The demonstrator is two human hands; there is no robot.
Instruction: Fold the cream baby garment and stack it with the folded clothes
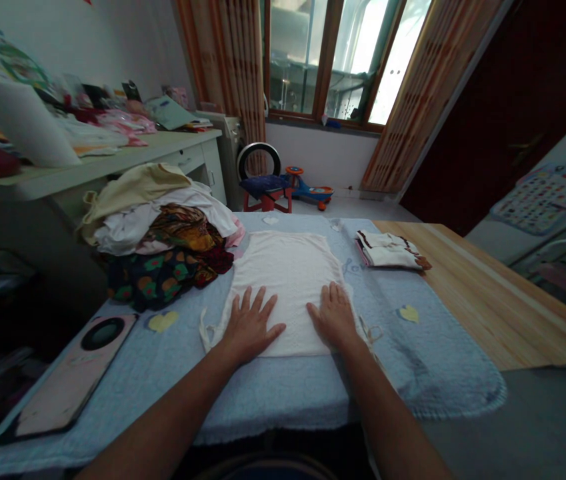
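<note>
while flat beneath left hand [250, 328] and right hand [334, 317], white garment [293, 267] in neither open grip

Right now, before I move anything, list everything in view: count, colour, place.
garment: one, white, centre, flat on blanket
blanket: one, light blue, over table
table: one, light wood, bare at right
clothes pile: uncountable, mixed colours, left
folded clothes: small stack, cream and brown, right
phone: one, pink and black, near left
desk: one, off-white, left, cluttered
stool: one, red, behind table
ride-on toy: one, blue and orange, beyond table
window: one, brown-framed, back
curtains: two, orange-brown, beside window
door: one, dark brown, back right
left grip: one, bare, palm down on garment
right grip: one, bare, palm down on garment
</note>
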